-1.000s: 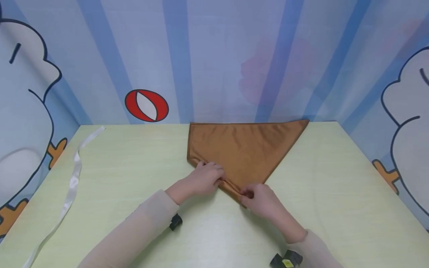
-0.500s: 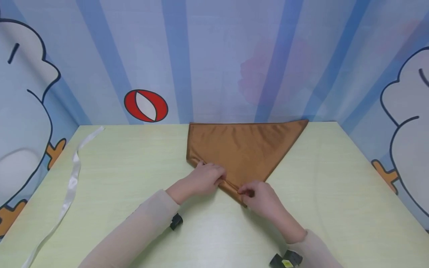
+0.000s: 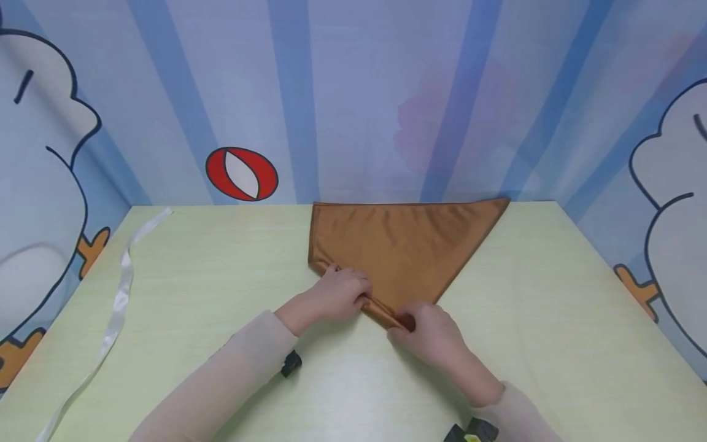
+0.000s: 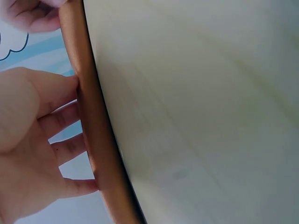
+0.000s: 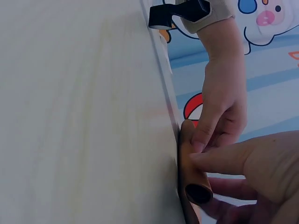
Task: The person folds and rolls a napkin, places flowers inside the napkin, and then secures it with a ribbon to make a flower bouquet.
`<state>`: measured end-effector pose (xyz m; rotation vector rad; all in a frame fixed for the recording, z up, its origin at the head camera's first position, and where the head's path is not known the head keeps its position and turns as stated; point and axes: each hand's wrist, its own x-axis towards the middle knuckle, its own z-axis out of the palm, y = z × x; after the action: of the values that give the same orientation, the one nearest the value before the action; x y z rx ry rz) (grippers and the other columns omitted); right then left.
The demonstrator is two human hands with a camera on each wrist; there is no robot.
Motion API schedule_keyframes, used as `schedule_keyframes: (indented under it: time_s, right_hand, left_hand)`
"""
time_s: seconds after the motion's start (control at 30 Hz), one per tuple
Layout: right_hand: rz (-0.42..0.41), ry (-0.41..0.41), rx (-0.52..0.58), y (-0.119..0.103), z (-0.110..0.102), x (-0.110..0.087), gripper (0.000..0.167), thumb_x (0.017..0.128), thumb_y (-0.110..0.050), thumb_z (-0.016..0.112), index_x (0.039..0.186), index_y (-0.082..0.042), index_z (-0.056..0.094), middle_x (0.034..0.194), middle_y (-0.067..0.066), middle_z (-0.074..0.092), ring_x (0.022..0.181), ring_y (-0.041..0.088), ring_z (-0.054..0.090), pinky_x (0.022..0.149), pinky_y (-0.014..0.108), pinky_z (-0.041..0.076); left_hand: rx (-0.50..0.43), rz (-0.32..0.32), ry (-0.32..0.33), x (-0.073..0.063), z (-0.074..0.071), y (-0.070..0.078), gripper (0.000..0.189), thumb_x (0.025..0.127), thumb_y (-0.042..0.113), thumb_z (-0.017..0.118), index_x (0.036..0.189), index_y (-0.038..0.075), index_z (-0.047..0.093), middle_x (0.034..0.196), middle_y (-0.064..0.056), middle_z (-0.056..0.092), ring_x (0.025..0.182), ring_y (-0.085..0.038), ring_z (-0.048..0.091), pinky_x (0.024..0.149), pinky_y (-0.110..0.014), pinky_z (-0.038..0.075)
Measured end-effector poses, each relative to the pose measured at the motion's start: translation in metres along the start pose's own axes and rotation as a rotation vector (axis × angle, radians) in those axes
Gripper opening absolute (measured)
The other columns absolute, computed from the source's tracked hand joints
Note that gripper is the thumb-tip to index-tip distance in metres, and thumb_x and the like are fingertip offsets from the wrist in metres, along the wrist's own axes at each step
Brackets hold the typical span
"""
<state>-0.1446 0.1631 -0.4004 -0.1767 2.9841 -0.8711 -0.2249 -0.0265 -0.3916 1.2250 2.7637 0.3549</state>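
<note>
A brown satin-like cloth [image 3: 397, 245] lies on the table, its near-left edge turned into a narrow roll [image 4: 93, 112]. The left hand [image 3: 337, 294] holds the middle of this roll, thumb and fingertips set along it in the left wrist view. At the near corner, the right hand [image 3: 433, 334] pinches the roll's end. The right wrist view shows its thumb on the roll [image 5: 189, 163], whose dark hollow end faces the camera, with the other fingers on the far side and partly hidden. Both hands work close together without touching in the head view.
A white ribbon [image 3: 120, 301] runs lengthwise down the table's left side. The pale yellow-green table [image 3: 552, 319] meets a blue striped backdrop [image 3: 359, 104] at the back, where the cloth's far edge lies. Black wrist cameras sit below both wrists.
The right hand has shifted its hold on the near corner: its thumb is now lower and the cloth's tip has gone into the roll under its fingers. The left hand stays in place.
</note>
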Motion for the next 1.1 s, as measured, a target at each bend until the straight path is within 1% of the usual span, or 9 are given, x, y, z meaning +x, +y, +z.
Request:
schedule_keyframes:
  time_s: [0.1, 0.2, 0.33, 0.47, 0.53, 0.7, 0.8, 0.93, 1.1]
  right_hand:
    - [-0.032, 0.033, 0.01, -0.0019, -0.0002, -0.0012, 0.014, 0.08, -0.018, 0.077, 0.092, -0.011, 0.073, 0.077, -0.002, 0.058, 0.068, 0.012, 0.049, 0.06, 0.03, 0.04]
    - [-0.059, 0.046, -0.002, -0.0032, -0.0002, -0.0028, 0.012, 0.079, -0.016, 0.078, 0.09, -0.012, 0.074, 0.077, -0.002, 0.057, 0.068, 0.012, 0.047, 0.06, 0.03, 0.039]
    - [-0.067, 0.05, -0.015, -0.0036, -0.0003, -0.0039, 0.016, 0.076, -0.014, 0.081, 0.09, -0.011, 0.075, 0.078, -0.002, 0.058, 0.068, 0.011, 0.049, 0.061, 0.03, 0.041]
    - [-0.068, 0.052, -0.029, -0.0036, -0.0007, -0.0042, 0.019, 0.073, -0.014, 0.082, 0.091, -0.011, 0.075, 0.08, -0.002, 0.06, 0.07, 0.011, 0.051, 0.062, 0.031, 0.042]
    - [-0.071, 0.055, -0.039, -0.0038, -0.0008, -0.0041, 0.02, 0.073, -0.014, 0.083, 0.091, -0.011, 0.076, 0.08, -0.002, 0.06, 0.07, 0.011, 0.052, 0.062, 0.031, 0.043]
    - [-0.075, 0.052, -0.072, -0.0047, -0.0014, -0.0038, 0.021, 0.072, -0.015, 0.083, 0.092, -0.011, 0.076, 0.081, -0.001, 0.061, 0.069, 0.011, 0.053, 0.061, 0.031, 0.043]
    - [-0.077, 0.046, -0.095, -0.0053, -0.0019, -0.0036, 0.022, 0.072, -0.015, 0.083, 0.093, -0.01, 0.076, 0.08, -0.001, 0.06, 0.067, 0.011, 0.051, 0.06, 0.03, 0.042]
    - [-0.087, 0.042, -0.12, -0.0052, -0.002, -0.0032, 0.024, 0.072, -0.014, 0.083, 0.095, -0.008, 0.076, 0.077, 0.0, 0.058, 0.064, 0.012, 0.049, 0.057, 0.029, 0.04]
    - [-0.097, 0.048, -0.151, -0.0038, -0.0016, -0.0023, 0.027, 0.071, -0.016, 0.084, 0.096, -0.008, 0.077, 0.082, 0.002, 0.061, 0.068, 0.013, 0.053, 0.06, 0.031, 0.044]
  left_hand:
    - [0.015, -0.003, 0.007, 0.0006, 0.0, 0.0011, 0.009, 0.094, 0.017, 0.061, 0.087, 0.016, 0.067, 0.093, 0.003, 0.065, 0.094, -0.023, 0.061, 0.099, -0.068, 0.03]
    - [0.029, -0.008, 0.007, 0.0017, 0.0, 0.0021, 0.009, 0.094, 0.017, 0.061, 0.089, 0.015, 0.068, 0.094, 0.003, 0.065, 0.095, -0.023, 0.061, 0.1, -0.069, 0.029]
    - [0.035, -0.018, 0.01, 0.0034, 0.001, 0.0025, 0.008, 0.093, 0.015, 0.061, 0.088, 0.016, 0.067, 0.093, 0.003, 0.065, 0.095, -0.023, 0.061, 0.1, -0.069, 0.029]
    - [0.018, -0.02, 0.015, 0.0038, 0.0019, 0.0016, 0.01, 0.093, 0.011, 0.06, 0.085, 0.017, 0.061, 0.089, 0.004, 0.064, 0.092, -0.022, 0.061, 0.1, -0.069, 0.028]
    - [-0.003, -0.017, 0.015, 0.0029, 0.0012, 0.0008, 0.012, 0.092, 0.008, 0.059, 0.085, 0.017, 0.061, 0.09, 0.004, 0.064, 0.093, -0.022, 0.061, 0.1, -0.07, 0.027]
    - [-0.038, -0.007, -0.012, 0.0007, -0.0019, -0.0028, 0.023, 0.083, -0.001, 0.056, 0.094, 0.014, 0.068, 0.1, 0.002, 0.066, 0.102, -0.023, 0.061, 0.101, -0.07, 0.025]
    - [-0.025, -0.006, -0.03, 0.0014, -0.003, -0.0027, 0.028, 0.08, -0.004, 0.056, 0.098, 0.013, 0.07, 0.104, 0.0, 0.067, 0.105, -0.024, 0.061, 0.101, -0.07, 0.025]
    - [-0.008, -0.014, -0.033, 0.0021, -0.0039, -0.0002, 0.027, 0.082, -0.004, 0.058, 0.1, 0.011, 0.071, 0.105, -0.001, 0.067, 0.106, -0.026, 0.061, 0.101, -0.07, 0.025]
    - [0.01, -0.017, -0.039, 0.0023, -0.0032, 0.0004, 0.027, 0.085, -0.001, 0.057, 0.104, 0.011, 0.072, 0.107, -0.002, 0.066, 0.107, -0.028, 0.06, 0.1, -0.071, 0.026]
